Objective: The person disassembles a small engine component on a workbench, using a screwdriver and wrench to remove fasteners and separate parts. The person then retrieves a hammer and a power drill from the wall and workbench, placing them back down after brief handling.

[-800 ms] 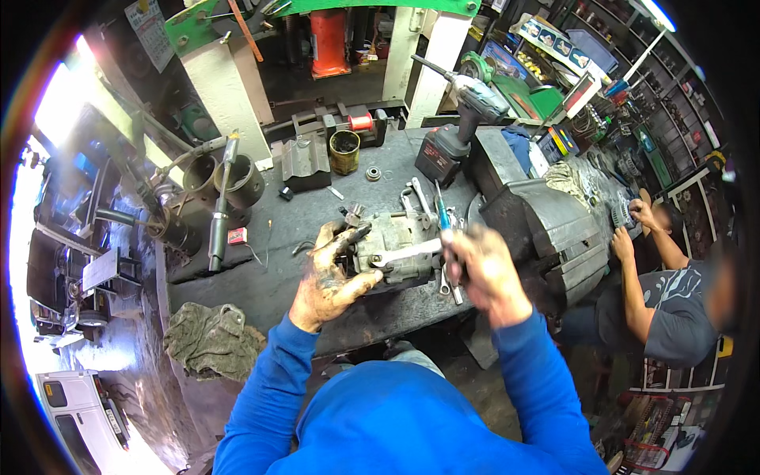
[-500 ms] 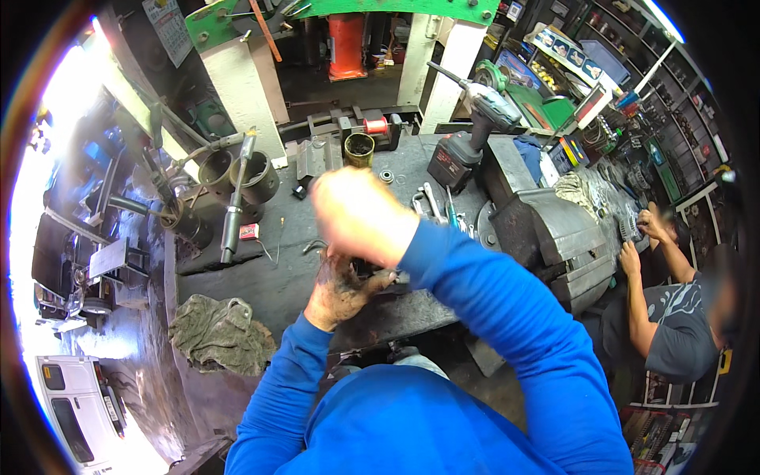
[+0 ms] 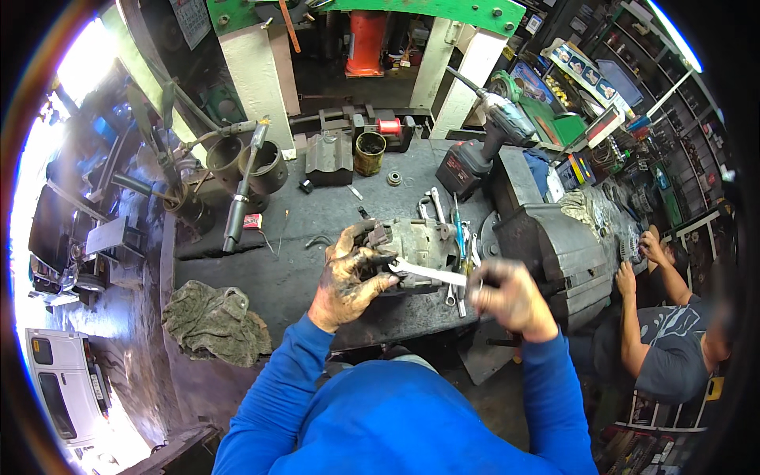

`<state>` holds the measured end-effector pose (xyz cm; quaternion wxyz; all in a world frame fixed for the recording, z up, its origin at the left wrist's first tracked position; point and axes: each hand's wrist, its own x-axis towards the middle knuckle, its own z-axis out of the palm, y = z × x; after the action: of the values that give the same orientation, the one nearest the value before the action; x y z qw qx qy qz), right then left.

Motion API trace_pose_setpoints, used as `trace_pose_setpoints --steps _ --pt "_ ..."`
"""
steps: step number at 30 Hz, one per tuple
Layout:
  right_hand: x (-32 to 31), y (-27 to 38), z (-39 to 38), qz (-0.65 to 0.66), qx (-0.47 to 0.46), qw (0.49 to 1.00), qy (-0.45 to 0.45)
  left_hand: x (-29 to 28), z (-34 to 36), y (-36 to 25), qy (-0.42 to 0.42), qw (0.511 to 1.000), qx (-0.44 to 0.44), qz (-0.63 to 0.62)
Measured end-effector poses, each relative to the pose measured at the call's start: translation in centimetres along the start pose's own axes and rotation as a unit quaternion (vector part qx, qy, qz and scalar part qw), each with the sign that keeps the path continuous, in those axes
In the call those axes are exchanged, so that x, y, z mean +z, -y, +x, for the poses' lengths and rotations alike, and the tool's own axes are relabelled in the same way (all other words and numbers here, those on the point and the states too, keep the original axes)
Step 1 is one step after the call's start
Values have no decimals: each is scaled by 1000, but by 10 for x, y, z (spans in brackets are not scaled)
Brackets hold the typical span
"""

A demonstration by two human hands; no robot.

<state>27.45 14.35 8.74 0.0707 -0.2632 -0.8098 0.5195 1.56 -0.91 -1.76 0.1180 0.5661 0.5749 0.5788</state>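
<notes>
A grey cast-metal machine part (image 3: 418, 240) with a ribbed housing lies at the bench's front edge. My left hand (image 3: 346, 281), blackened with grease, is curled around its left end. In my right hand (image 3: 511, 297), slightly blurred, is the end of a bright wrench (image 3: 431, 272). The wrench lies across the near side of the part, its other head by my left fingertips. What that head sits on is too dark to make out. Beyond the part are several wrenches (image 3: 437, 204) and a blue-handled screwdriver (image 3: 458, 229).
A cordless impact driver (image 3: 487, 142) stands at the back right, beside a large grey metal vise (image 3: 554, 245). A crumpled rag (image 3: 214, 321) lies front left, below metal cylinders (image 3: 267, 170) with a rod leaning on them. A grimy can (image 3: 370, 154) stands behind. Far right, a person (image 3: 665, 332) works.
My right hand has come down and rightward from above the left hand, now with the wrench in view. The metal part, hidden behind my arm before, shows. The view has shifted slightly.
</notes>
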Motion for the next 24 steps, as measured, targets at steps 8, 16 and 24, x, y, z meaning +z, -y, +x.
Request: trace_pose_setpoints --steps 8,16,24 --pt "29 59 187 -233 -139 959 -77 0 -4 0 -1 999 -51 -14" --pt "146 82 54 -399 -440 802 -57 3 -17 25 26 997 -53 46" --pt "-3 25 2 -185 -158 966 85 -11 0 -7 56 997 -35 47"
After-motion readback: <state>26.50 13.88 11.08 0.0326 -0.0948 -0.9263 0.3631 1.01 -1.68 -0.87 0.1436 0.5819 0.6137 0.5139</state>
